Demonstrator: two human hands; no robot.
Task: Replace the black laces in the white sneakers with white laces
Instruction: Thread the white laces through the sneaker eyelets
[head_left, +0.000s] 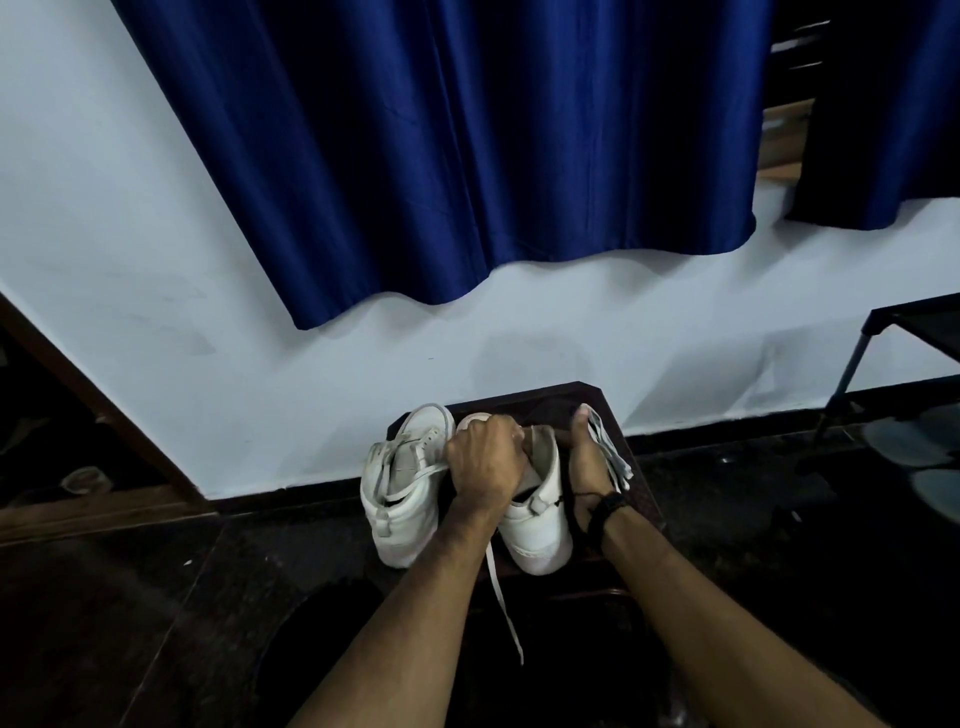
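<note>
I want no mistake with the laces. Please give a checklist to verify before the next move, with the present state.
1. Both sneakers on the stool: ok.
2. Left hand grips the right sneaker: ok.
3. Right hand beside that sneaker, grip unclear: cannot tell.
4. Left sneaker carries a white lace: ok.
5. Black lace out of the right sneaker: cannot tell.
6. Spare white laces near the right hand: ok.

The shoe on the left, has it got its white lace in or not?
In. A white lace crosses the front of the left shoe, and I see no black lace on it. Whether every hole is threaded, I cannot tell.
</note>
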